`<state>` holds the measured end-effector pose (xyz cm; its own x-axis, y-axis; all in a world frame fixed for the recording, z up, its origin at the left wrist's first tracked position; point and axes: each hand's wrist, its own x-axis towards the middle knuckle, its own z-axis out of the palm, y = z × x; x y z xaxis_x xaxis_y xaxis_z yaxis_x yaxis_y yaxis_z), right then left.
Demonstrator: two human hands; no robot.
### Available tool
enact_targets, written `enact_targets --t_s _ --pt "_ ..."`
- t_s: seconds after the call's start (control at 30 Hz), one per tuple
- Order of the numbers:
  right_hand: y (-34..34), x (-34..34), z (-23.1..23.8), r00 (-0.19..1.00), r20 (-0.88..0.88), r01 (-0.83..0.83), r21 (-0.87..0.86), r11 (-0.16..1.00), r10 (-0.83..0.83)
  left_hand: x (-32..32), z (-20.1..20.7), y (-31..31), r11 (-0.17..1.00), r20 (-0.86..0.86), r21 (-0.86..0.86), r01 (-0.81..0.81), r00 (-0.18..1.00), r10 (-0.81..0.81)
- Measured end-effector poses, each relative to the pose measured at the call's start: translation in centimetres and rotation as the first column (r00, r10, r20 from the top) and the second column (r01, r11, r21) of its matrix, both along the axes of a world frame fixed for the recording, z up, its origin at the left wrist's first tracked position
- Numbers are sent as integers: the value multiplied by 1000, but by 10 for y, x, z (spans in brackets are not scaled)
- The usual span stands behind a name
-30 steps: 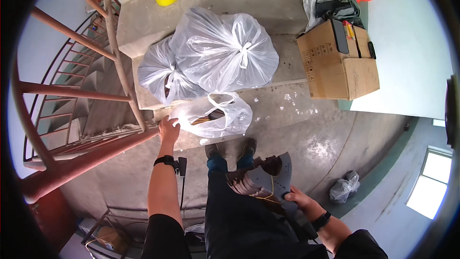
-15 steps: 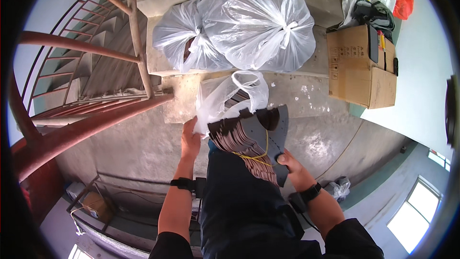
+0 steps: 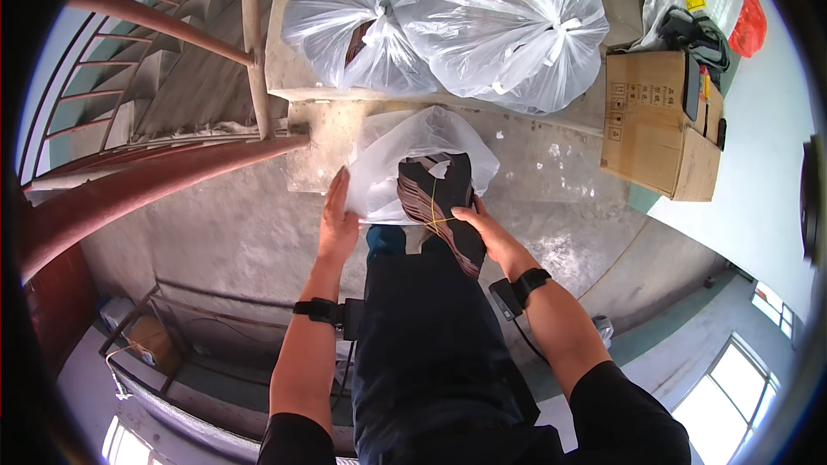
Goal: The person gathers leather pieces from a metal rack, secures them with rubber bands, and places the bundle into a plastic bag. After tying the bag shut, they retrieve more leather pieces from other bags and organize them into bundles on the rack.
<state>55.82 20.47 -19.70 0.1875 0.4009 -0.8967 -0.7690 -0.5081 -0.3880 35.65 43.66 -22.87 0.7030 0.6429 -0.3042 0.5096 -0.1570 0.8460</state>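
Note:
My right hand [image 3: 488, 228] grips a bundle of flat, dark cut pieces [image 3: 450, 202], its thumb on top and its other fingers mostly hidden at the side. A thin yellow band [image 3: 438, 221] crosses the bundle, and brownish layered edges show along its left. The far end of the bundle lies within the mouth of a white plastic bag [image 3: 376, 164]. At the bag's left edge, my left hand [image 3: 338, 222] holds the plastic between its thumb and straight fingers. What else is in the bag is hidden by the bundle.
Two large tied clear bags, one left [image 3: 345, 47] and one right [image 3: 500, 26], rest on the concrete step beyond. To the right stands a cardboard box [image 3: 646, 120], with a red bag [image 3: 748, 26] behind it. A reddish railing [image 3: 172, 179] runs along the left.
The bundle has moved left and turned more upright, its far end now inside the bag's mouth. The bag is spread wider, and its handle loop no longer stands up.

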Motion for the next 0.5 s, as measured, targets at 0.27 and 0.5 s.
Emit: enact_targets --t_s 0.27,0.5 --pt "11 2 -33 967 -54 244 -102 964 -250 43 32 -46 996 202 30 87 975 -91" --pt "53 36 -37 632 -510 735 159 659 -583 7 16 -47 980 -88 33 197 977 -193"
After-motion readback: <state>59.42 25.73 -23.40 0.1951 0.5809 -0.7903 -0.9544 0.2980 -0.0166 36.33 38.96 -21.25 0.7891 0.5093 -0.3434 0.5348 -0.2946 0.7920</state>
